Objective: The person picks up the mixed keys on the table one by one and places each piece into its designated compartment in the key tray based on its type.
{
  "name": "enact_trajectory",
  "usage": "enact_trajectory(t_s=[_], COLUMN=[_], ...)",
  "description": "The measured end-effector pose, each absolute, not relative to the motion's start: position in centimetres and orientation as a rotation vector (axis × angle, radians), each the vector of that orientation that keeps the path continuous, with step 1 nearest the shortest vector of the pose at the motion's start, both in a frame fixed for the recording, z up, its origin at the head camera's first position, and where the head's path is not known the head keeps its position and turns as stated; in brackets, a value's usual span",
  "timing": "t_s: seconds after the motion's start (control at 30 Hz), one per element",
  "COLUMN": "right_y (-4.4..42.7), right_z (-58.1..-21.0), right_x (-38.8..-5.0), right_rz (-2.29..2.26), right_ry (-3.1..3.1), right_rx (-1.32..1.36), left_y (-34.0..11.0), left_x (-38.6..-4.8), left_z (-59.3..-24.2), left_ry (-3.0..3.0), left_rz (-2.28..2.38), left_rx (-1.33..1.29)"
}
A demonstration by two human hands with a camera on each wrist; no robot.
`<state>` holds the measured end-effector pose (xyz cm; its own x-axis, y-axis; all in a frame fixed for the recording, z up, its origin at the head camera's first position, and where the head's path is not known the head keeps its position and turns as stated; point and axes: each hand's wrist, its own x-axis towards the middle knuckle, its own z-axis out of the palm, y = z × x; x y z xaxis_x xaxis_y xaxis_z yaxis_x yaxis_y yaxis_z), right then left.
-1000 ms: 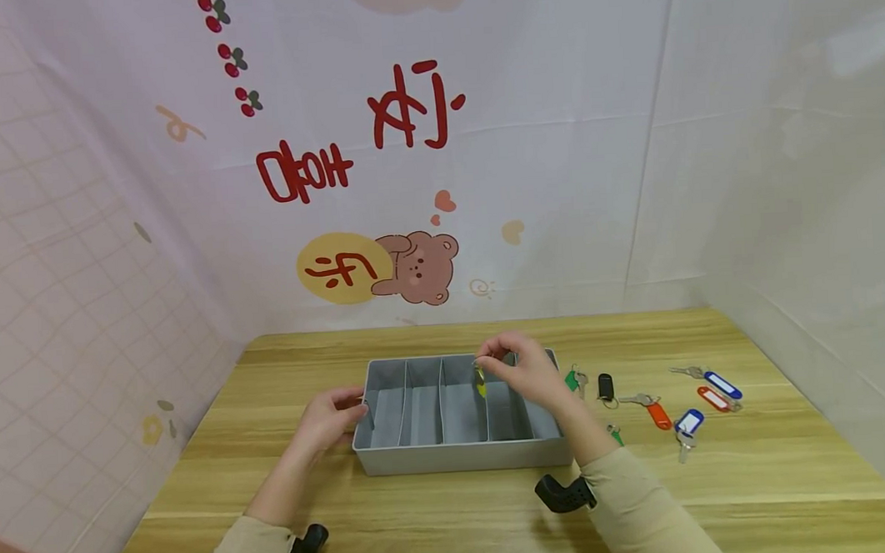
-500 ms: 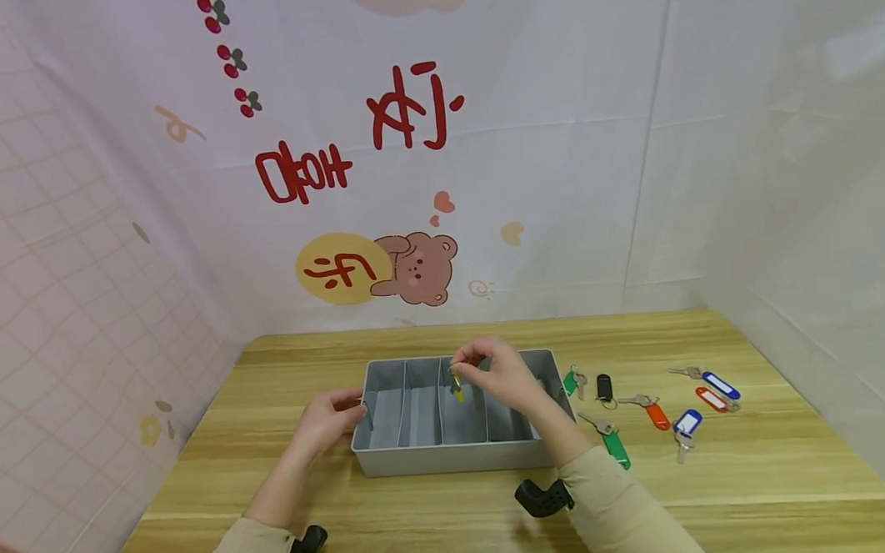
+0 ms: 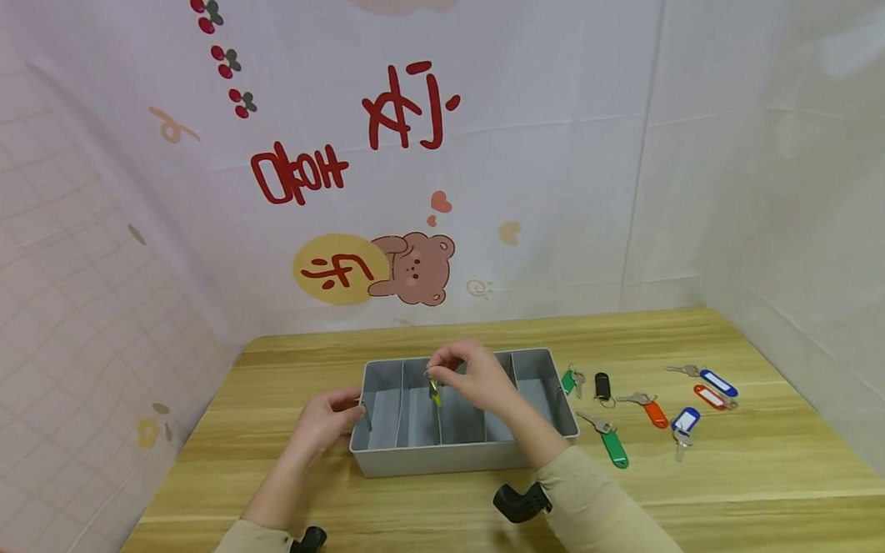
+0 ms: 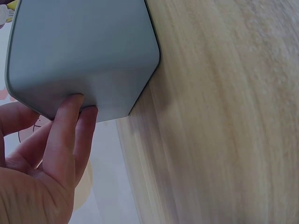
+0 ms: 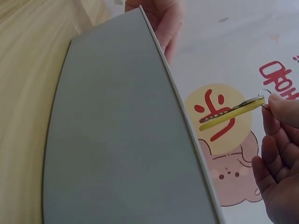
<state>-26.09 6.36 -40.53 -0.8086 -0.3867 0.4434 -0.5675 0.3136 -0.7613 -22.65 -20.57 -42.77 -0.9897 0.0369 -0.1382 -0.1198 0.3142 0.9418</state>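
A grey divided tray (image 3: pixel 452 459) sits on the wooden table, its long side facing me. My left hand (image 3: pixel 324 426) grips the tray's left end; in the left wrist view its fingers (image 4: pixel 63 140) lie against the outer wall and the thumb reaches the rim. Over the second compartment from the left, my right hand (image 3: pixel 480 385) pinches the ring of a key with a yellow tag (image 5: pixel 233 113). Key and tag hang down from the fingertips, apart from the tray's floor. Part of the right compartments is hidden behind the right hand and forearm.
Right of the tray lie keys with green tags (image 3: pixel 614 449), red tags (image 3: pixel 655 415) and blue tags (image 3: pixel 718 383), plus a black fob (image 3: pixel 602 387). A printed white cloth (image 3: pixel 557 178) hangs behind the table (image 3: pixel 441 527).
My right hand has moved left across the tray with the yellow-tagged key, from near the right-hand compartments to the second from the left. The left hand has stayed at the tray's end.
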Motion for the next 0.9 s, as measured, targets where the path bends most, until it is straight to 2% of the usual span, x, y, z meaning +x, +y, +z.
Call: enact_trajectory(t_s=[0.9], right_y=[1.7], right_z=[-40.1], right_x=[-25.9], right_rz=[1.621], right_ry=[-2.432], right_rx=[0.809], left_y=[-20.7], left_x=[-22.6], left_z=[-42.7], left_ry=[2.440], left_rz=[1.738], left_rx=[-0.083])
